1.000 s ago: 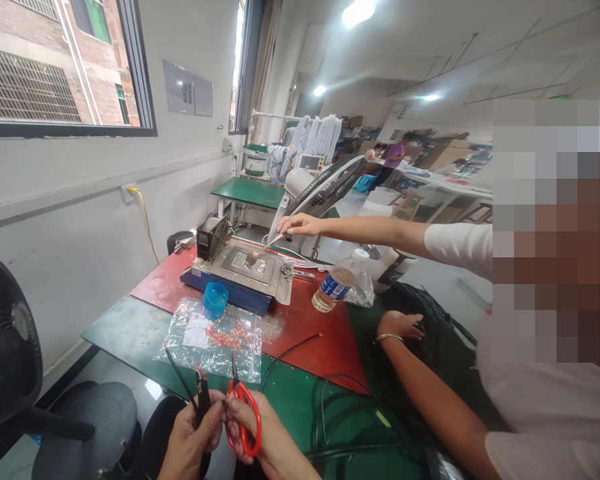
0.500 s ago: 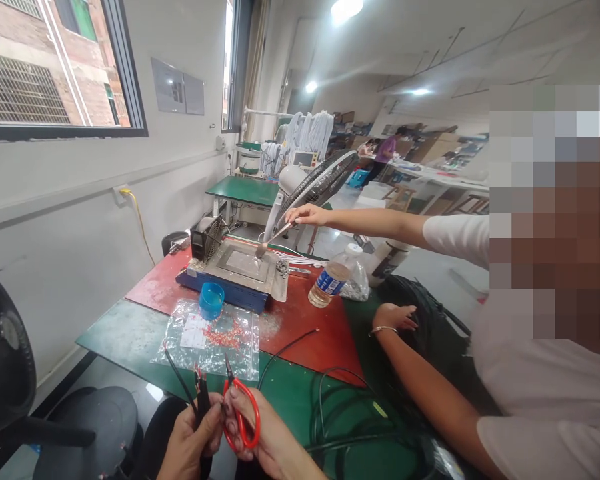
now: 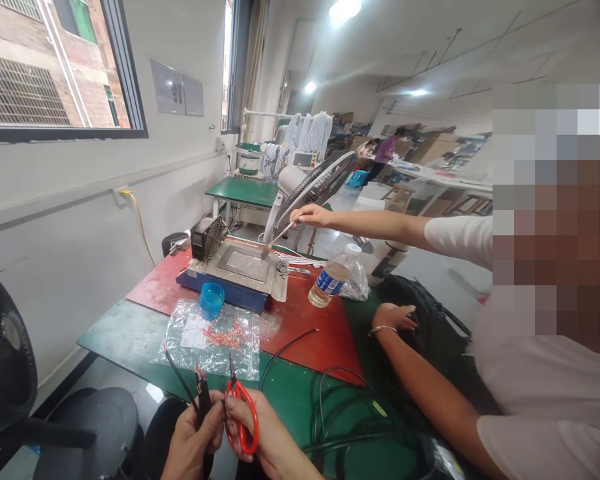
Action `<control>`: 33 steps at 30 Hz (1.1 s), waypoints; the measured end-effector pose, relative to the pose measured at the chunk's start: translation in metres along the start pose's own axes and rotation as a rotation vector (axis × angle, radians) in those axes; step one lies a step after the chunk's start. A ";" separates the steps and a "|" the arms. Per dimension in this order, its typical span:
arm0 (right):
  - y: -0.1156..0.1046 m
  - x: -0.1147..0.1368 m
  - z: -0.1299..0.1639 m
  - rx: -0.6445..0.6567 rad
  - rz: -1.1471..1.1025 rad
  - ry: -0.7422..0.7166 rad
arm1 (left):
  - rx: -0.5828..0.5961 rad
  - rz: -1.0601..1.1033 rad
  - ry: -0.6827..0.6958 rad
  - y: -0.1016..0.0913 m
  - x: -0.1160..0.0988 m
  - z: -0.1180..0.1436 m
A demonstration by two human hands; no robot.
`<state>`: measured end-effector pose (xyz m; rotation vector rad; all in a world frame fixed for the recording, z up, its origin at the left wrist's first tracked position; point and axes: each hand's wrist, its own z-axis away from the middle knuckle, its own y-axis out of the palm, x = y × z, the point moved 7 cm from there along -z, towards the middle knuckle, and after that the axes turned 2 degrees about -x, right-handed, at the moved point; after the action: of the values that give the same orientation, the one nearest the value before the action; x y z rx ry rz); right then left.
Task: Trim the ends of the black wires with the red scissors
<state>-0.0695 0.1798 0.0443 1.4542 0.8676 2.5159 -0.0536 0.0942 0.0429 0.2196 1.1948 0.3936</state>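
At the bottom edge my left hand (image 3: pixel 193 443) grips the end of a black cable (image 3: pixel 203 400) whose stripped coloured wires stick up. My right hand (image 3: pixel 267 440) holds red-handled scissors (image 3: pixel 241 417), blades pointing up beside the cable end. In front of them lies a clear plastic bag (image 3: pixel 211 339) with small red parts on it, and a blue cap (image 3: pixel 213 300) at its far edge.
A co-worker on the right reaches a spoon (image 3: pixel 276 240) over a metal solder pot (image 3: pixel 240 267) on the red mat (image 3: pixel 310 327); the co-worker's other hand (image 3: pixel 394 317) rests on black cables (image 3: pixel 430 320). A water bottle (image 3: pixel 330 283), table fan (image 3: pixel 313 187) and black fan (image 3: pixel 3 353) stand around.
The co-worker's spoon has lifted from the middle of the solder pot toward its right edge. My hands stay together with the cable and scissors.
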 end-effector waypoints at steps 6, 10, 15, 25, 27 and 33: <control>-0.002 -0.001 -0.001 0.016 0.032 -0.048 | -0.024 0.032 -0.016 -0.007 0.004 -0.003; 0.001 0.002 -0.001 0.026 -0.019 -0.042 | 0.047 0.052 -0.084 -0.004 0.009 -0.004; -0.002 0.005 -0.004 -0.027 0.101 -0.076 | 0.037 0.143 -0.092 -0.001 0.004 -0.003; 0.047 0.055 0.057 0.024 1.433 -1.486 | -0.058 0.618 -0.454 -0.014 0.020 0.002; 0.055 0.054 0.061 0.053 1.518 -1.543 | -0.062 0.634 -0.455 -0.016 0.023 0.002; 0.065 0.055 0.065 0.157 1.653 -1.553 | -0.090 0.668 -0.434 -0.012 0.015 0.010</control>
<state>-0.0340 0.1732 0.1449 3.8293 -0.7503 0.2939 -0.0375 0.0899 0.0294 0.5985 0.6481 0.9287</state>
